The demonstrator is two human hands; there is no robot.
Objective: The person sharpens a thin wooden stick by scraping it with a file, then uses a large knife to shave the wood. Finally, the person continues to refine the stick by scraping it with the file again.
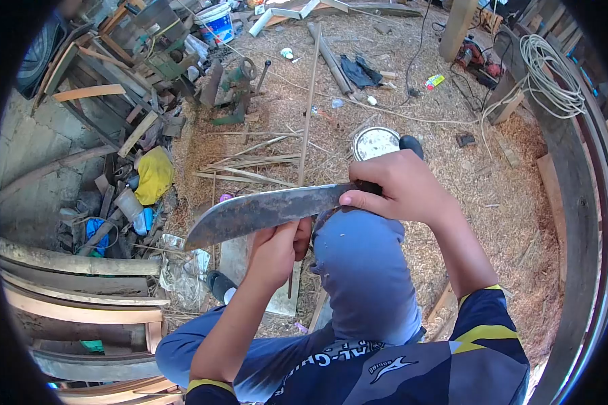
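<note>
My right hand (409,185) is closed around the dark handle of a machete (267,212), above my raised knee. Its wide, rust-stained blade points left and slightly down, passing over my left hand (275,253). That hand is closed on a long thin wooden strip (308,121), which runs away from me across the floor area; the blade crosses over it near my fingers. A short lower end of the strip shows below the hand. My left fingers are partly hidden under the blade.
Shavings cover the floor (479,223). Loose wooden strips (257,165) lie ahead, near a round tin lid (376,143). A rusty green machine part (236,88) stands front left. Curved timber pieces (81,310) are stacked at left; coiled cable (552,74) hangs over a beam at right.
</note>
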